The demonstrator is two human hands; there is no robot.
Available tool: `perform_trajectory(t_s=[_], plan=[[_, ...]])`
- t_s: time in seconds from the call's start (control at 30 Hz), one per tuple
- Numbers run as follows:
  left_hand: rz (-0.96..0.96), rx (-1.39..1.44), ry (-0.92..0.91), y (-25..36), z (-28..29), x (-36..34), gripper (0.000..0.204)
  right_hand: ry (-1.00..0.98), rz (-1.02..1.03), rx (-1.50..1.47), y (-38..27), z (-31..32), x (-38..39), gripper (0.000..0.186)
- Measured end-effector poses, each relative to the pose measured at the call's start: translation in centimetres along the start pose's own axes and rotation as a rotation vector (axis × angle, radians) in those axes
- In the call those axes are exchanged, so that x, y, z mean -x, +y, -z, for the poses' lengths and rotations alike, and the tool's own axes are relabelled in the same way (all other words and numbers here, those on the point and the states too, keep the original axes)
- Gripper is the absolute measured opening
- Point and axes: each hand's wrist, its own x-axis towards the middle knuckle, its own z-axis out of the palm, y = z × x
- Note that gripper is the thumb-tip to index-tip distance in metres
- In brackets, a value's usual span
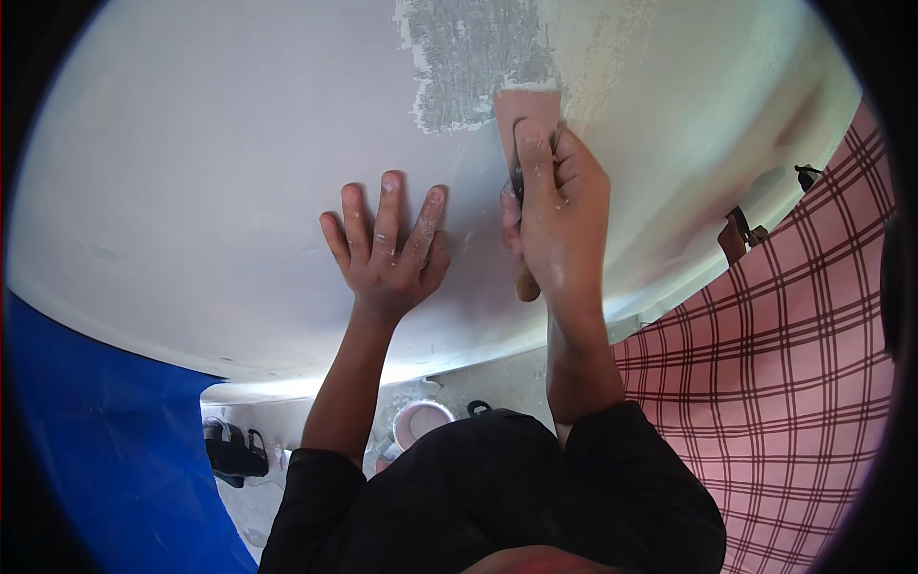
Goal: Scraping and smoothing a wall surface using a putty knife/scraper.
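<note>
A large pale, smooth panel (220, 191) fills the view ahead of me. My left hand (387, 253) rests flat against it with fingers spread, white specks on the skin, holding nothing. To its right, my right hand (564, 215) is closed around the handle of a putty knife (528, 100), thumb laid along the broad pinkish-looking blade. The blade's edge meets the lower right border of a rough grey patch (483, 67) with ragged white margins. Part of the handle is hidden by my fingers; its brownish end sticks out below them.
A blue sheet (105, 450) hangs at the left and a pink checked cloth (765, 383) at the right. Below the panel, a whitish bucket (421, 421) and a black bag-like object (234, 452) are on the floor. Dark items (738, 234) lie near the cloth's upper edge.
</note>
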Motion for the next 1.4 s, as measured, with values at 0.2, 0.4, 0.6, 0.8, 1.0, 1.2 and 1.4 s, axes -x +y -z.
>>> perform_trajectory(t_s=[0.2, 0.4, 0.6, 0.8, 1.0, 1.2, 1.4], plan=[[-0.015, 0.052, 0.014, 0.7, -2.2, -0.6, 0.049, 0.073, 0.043, 0.067, 0.7, 0.8, -1.3, 0.034], [-0.009, 0.087, 0.021, 1.1, -3.2, -1.2, 0.049, 0.091, 0.049, 0.113, -0.5, 1.4, -2.1, 0.033], [-0.011, 0.046, 0.011, 0.8, -2.1, -0.6, 0.05, 0.04, -0.008, 0.08, 1.3, 1.3, -0.3, 0.031], [0.002, -0.022, 0.016, 1.2, -0.3, -0.5, 0.05, -0.015, 0.023, 0.054, 1.8, 1.6, 0.4, 0.032], [0.013, -0.074, 0.002, 1.8, 1.7, -0.4, 0.05, -0.086, 0.036, 0.008, 0.6, 1.8, 0.8, 0.032], [0.067, -0.106, 0.025, 2.8, 2.7, -0.2, 0.047, -0.113, 0.036, 0.033, 1.0, 2.2, 1.1, 0.032], [0.018, -0.11, -0.014, 2.8, 2.5, -0.2, 0.048, -0.148, 0.046, 0.01, 1.7, 2.8, 1.2, 0.032]])
